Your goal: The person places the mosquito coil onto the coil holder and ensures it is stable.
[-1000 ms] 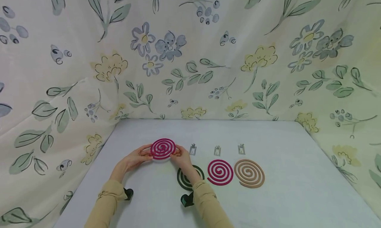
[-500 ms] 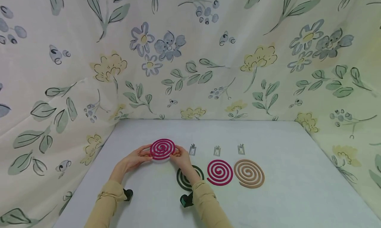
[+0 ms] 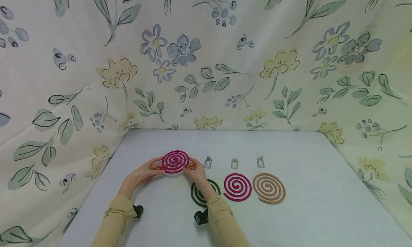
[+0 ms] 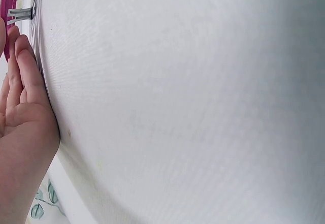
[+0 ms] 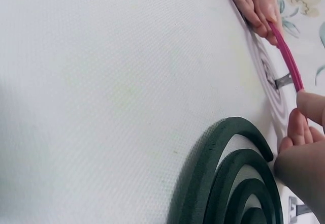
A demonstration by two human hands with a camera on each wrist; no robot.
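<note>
A pink mosquito coil (image 3: 175, 160) sits level, raised off the white table on a small metal stand (image 5: 283, 81). My left hand (image 3: 146, 172) pinches its left rim, thumb above and fingers below. On the opposite rim, my right hand (image 3: 196, 172) grips it between thumb and fingers. The left wrist view catches the coil's edge (image 4: 8, 3) and the metal prongs (image 4: 21, 14) beside the left fingertips. Below my right forearm lies a dark green coil (image 5: 203, 168), partly covered in the head view. How firmly the prongs hold the pink coil cannot be told.
To the right lie a second pink coil (image 3: 237, 186) and a tan coil (image 3: 268, 185), flat on the table. Behind them stand three metal stands in a row: left (image 3: 208, 163), middle (image 3: 234, 164), right (image 3: 260, 162). Floral cloth (image 3: 206, 61) hangs around the table (image 3: 322, 204).
</note>
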